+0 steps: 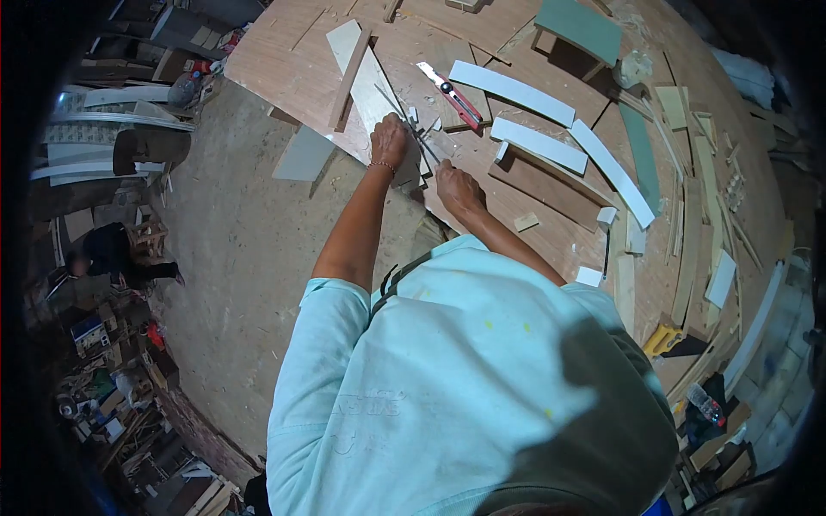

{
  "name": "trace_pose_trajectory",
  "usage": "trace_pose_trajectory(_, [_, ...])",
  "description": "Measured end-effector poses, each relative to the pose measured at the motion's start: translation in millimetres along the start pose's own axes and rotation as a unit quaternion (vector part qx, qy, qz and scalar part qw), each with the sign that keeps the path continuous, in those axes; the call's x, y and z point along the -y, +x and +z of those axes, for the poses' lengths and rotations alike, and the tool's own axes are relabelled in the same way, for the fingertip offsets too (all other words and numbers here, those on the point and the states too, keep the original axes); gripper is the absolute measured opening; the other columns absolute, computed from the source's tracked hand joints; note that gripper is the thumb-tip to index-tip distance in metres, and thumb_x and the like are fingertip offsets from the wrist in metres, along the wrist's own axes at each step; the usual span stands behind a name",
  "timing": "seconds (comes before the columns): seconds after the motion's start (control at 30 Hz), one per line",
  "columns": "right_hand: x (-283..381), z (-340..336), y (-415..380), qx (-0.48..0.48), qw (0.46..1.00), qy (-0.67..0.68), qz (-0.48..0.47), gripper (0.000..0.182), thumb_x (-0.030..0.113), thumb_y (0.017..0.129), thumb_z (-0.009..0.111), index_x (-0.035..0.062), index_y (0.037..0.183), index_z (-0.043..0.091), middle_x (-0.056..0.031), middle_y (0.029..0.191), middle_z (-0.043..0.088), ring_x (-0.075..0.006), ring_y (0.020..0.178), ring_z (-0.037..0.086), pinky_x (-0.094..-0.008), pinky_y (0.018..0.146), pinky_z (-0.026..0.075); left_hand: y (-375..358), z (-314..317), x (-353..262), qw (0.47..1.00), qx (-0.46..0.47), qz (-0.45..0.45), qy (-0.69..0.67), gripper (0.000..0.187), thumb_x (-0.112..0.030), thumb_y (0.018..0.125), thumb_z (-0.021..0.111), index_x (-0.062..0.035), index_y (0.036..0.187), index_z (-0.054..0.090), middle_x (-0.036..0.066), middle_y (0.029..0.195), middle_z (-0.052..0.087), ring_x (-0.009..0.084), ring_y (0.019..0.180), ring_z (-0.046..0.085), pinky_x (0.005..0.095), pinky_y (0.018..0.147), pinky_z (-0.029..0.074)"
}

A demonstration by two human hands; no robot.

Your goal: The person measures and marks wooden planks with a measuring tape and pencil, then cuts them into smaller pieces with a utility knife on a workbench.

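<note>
My left hand [389, 140] is closed at the edge of the workbench, beside a pale pointed board [372, 84]; what its fingers grip is too small to tell. To its right, my right hand [460, 187] is wrapped round a thin dark tool whose tip points up and left, towards my left hand. Small white scraps [413, 113] and dark thin pieces lie between the hands. A brown wood strip [352, 82] rests across the pale board. The red utility knife [460, 103] lies on the bench, blade out, just above the hands.
Curved white strips [516, 90], a brown trough-like piece [551, 185] and a green-topped piece [581, 30] stand or lie on the plywood bench [284, 60]. A yellow-handled tool [662, 340] and wood offcuts are at the right. Far left, a person [112, 254] sits low.
</note>
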State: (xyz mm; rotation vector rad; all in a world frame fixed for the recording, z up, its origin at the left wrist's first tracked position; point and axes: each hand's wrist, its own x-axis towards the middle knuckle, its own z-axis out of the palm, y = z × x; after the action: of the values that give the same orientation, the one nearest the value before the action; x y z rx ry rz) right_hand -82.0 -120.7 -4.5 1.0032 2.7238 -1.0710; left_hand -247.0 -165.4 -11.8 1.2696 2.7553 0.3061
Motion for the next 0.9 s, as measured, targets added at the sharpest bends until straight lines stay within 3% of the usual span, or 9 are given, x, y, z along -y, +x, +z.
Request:
trace_pose_trajectory(0.4, [5,4,21,0.009,1.0,0.017,0.021,0.031,0.027,0.087,0.03,-0.0017,0.088,0.043,-0.0254,0.075,0.056,-0.0409,0.073,0.055,-0.0498,0.062,0.043,0,-4,1,1.0,-0.002,0.015,-0.008,0.013,-0.012,0.077,0.043,-0.0017,0.085,0.044,0.018,0.086,0.052,0.032,0.079,0.051,0.0416,0.068,0.042])
trace_pose_trajectory(0.5, [7,-2,25,0.073,0.994,0.023,0.078,0.035,0.026,0.086,0.024,-0.0018,0.091,0.045,-0.0246,0.086,0.056,-0.0391,0.084,0.054,-0.0473,0.069,0.043,4,2,8,1.0,-0.002,0.0,-0.031,0.012,-0.01,0.076,0.042,-0.0007,0.083,0.043,0.02,0.082,0.052,0.0345,0.076,0.052,0.042,0.066,0.042])
trace_pose_trajectory(0.73, [16,-11,22,0.055,0.998,0.0,0.034,0.033,0.026,0.086,0.025,-0.001,0.093,0.043,-0.0244,0.086,0.056,-0.0387,0.081,0.055,-0.0473,0.066,0.044,-2,-7,13,0.986,0.003,-0.02,-0.163,0.016,-0.001,0.069,0.05,0.0031,0.081,0.039,0.024,0.073,0.051,0.0395,0.072,0.051,0.0451,0.061,0.04])
trace_pose_trajectory(0.83, [15,-4,27,0.027,0.999,-0.003,0.024,0.033,0.026,0.086,0.026,-0.001,0.091,0.044,-0.0252,0.081,0.056,-0.0398,0.076,0.056,-0.0483,0.064,0.044,-9,-12,7,0.981,-0.018,-0.029,-0.191,0.02,0.001,0.068,0.052,0.0034,0.081,0.037,0.025,0.074,0.05,0.0399,0.072,0.051,0.0452,0.06,0.039])
trace_pose_trajectory(0.9, [14,-4,26,-0.038,0.999,0.001,-0.009,0.03,0.027,0.086,0.033,-0.0003,0.084,0.046,-0.0257,0.066,0.055,-0.0405,0.066,0.056,-0.0484,0.057,0.043,-12,-12,5,0.977,-0.031,-0.041,-0.205,0.021,0.0,0.069,0.053,0.0034,0.08,0.036,0.025,0.074,0.05,0.0402,0.072,0.051,0.0449,0.06,0.039])
